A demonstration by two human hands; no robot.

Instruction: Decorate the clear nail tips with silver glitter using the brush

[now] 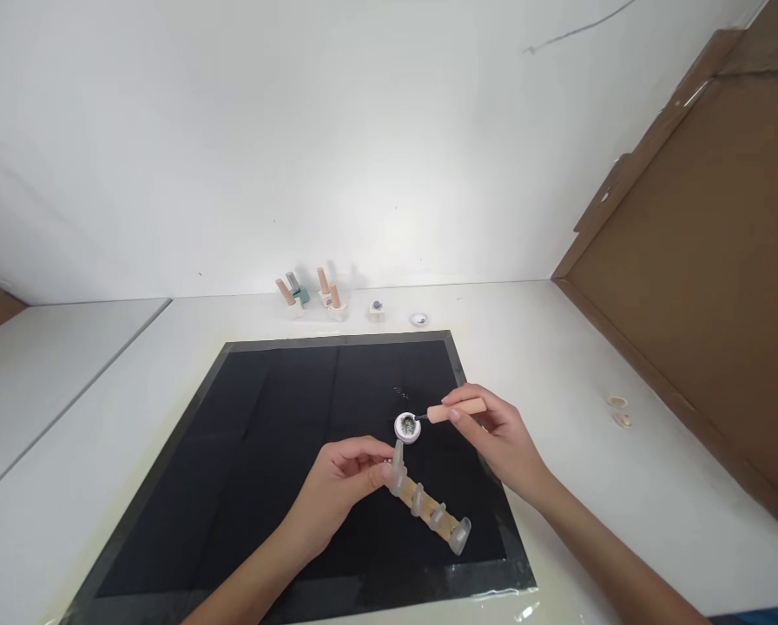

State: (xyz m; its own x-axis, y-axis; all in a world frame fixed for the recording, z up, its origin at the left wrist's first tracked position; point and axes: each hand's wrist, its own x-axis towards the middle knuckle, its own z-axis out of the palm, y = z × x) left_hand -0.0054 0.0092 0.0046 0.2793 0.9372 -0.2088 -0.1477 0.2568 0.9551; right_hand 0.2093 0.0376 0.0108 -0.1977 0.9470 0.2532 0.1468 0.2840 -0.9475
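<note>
My left hand (346,482) pinches the upper end of a tan strip (424,503) that carries several pale, translucent false nails. My right hand (497,434) is closed round the peach handle of a nail polish brush (454,410). The dark brush tip points left and reaches the rim of a small round white jar (407,427) with silvery glitter stuff inside. That jar rests on the black mat (285,451), just beyond the topmost false nail. Whether the bristles touch the glitter is too small to tell.
Nail polish bottles with peach caps (324,280) and one with a grey cap stand along the wall. Beside them are an uncapped bottle (377,311) and a small white lid (418,319). Two small round pieces (617,402) lie right, near a brown cardboard panel (702,286).
</note>
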